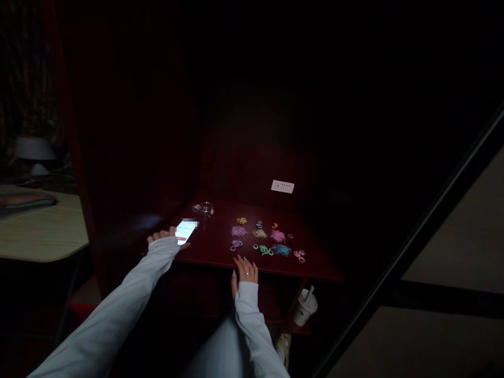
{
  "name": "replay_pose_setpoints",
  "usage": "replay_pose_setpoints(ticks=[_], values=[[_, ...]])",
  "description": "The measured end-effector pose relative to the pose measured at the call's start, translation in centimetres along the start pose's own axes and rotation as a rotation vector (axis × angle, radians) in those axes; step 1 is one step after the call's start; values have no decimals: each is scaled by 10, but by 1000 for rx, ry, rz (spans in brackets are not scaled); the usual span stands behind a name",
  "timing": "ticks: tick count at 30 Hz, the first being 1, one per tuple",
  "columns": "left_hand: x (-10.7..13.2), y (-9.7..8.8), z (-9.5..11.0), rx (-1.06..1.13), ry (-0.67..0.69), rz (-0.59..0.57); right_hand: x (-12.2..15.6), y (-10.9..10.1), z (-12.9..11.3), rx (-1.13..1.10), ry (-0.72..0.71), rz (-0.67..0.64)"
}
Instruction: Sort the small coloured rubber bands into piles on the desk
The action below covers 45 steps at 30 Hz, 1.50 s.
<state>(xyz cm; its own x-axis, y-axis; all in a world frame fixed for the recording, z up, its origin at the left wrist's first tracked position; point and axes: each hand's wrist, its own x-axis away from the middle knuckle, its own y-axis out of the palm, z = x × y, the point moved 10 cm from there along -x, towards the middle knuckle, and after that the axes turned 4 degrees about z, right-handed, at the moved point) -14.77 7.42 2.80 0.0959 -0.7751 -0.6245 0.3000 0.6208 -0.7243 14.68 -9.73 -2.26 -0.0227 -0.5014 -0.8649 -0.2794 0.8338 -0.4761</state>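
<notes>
My left hand (163,234) grips a lit smartphone (185,231) over the left part of the dark red table (214,241). At the table's front edge lies my right hand (247,270), fingers stretched out, a ring on one finger, holding nothing. Just beyond it are small elastic bands and hair ties sorted by colour. Purple hair ties (236,245) and green hair ties (266,251) are nearest. Farther in sit heaps of purple bands (238,231), beige bands (260,233), pink bands (278,235) and blue bands (282,250). Pink hair ties (300,255) lie at the right.
A clear container (206,208) stands at the table's back left. On a lower shelf at right is a white cup with a straw (305,307). A white socket plate (282,186) is on the back wall. Another person's arm (25,198) rests on a pale table (43,231) at left.
</notes>
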Motion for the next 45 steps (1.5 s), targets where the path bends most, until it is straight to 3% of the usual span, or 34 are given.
replay_pose_setpoints(ticks=[8,16,29,45], values=[[31,-18,43,-16,-88,-63,-1,-1,0,42,-36,17],[48,-23,37,86,-61,-73,-1,-2,0,42,-53,39],[44,-27,36,143,-159,-105,-3,-7,-3,38,-57,-19],[52,-26,38,217,-78,37,0,-1,2,88,-55,-17]])
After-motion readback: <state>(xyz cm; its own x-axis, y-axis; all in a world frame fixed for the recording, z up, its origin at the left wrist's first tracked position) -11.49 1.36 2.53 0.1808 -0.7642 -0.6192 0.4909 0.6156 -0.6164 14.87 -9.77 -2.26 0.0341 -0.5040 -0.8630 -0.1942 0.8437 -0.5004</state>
